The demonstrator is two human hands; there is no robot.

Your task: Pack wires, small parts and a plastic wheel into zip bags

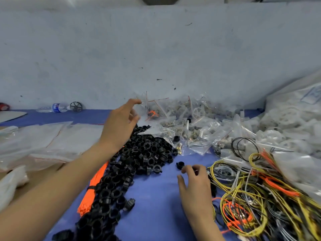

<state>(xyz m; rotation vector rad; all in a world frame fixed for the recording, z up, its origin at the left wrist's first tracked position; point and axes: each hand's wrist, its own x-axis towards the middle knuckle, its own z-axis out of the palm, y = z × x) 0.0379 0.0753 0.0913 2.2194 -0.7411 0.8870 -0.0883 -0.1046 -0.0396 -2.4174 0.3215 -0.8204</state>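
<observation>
My left hand (121, 122) reaches far over a long heap of black plastic rings (139, 157), fingers spread and empty, its fingertips at a filled zip bag (152, 110) with orange wire inside. My right hand (194, 185) rests low on the blue mat (156, 206), fingertips curled over a small black part at the edge of a tangle of yellow, grey and orange wires (251, 197). A single black ring (180, 165) lies just beyond those fingertips. Whether the right hand grips the part is unclear.
A bundle of orange ties (93, 186) lies beside the rings. Empty zip bags (52, 141) are stacked on the left. Filled bags of small parts (194, 133) and white plastic wheels (286, 122) pile up at the back right. A water bottle (55, 107) and a dark wheel (76, 106) lie by the wall.
</observation>
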